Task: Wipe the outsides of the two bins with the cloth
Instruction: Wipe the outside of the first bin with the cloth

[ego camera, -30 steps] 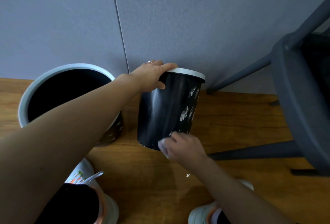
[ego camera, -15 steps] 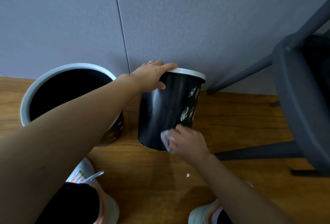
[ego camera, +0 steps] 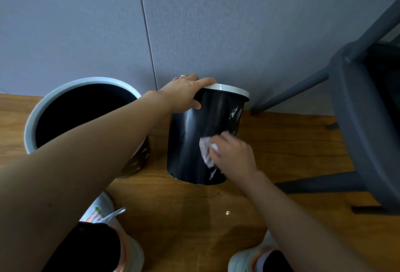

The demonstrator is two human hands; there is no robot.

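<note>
A small black bin [ego camera: 190,141] with a white rim stands on the wooden floor against the wall, tilted a little toward me. My left hand [ego camera: 186,91] grips its rim at the near left, thumb down the side. My right hand [ego camera: 232,154] holds a crumpled white cloth [ego camera: 205,152] and presses it against the bin's lower right side. White smears show on the bin above and below the cloth. A larger black bin [ego camera: 138,159] with a pale rim stands to the left, partly hidden by my left forearm.
A grey panelled wall [ego camera: 216,22] runs behind both bins. A dark grey chair [ego camera: 357,120] stands at the right, its legs reaching toward the small bin. My two shoes [ego camera: 127,248] are at the bottom. A tiny white scrap [ego camera: 227,213] lies on the floor.
My right hand has slid the cloth up the small bin's side from its bottom edge to the lower middle. My left hand keeps its grip on the rim.
</note>
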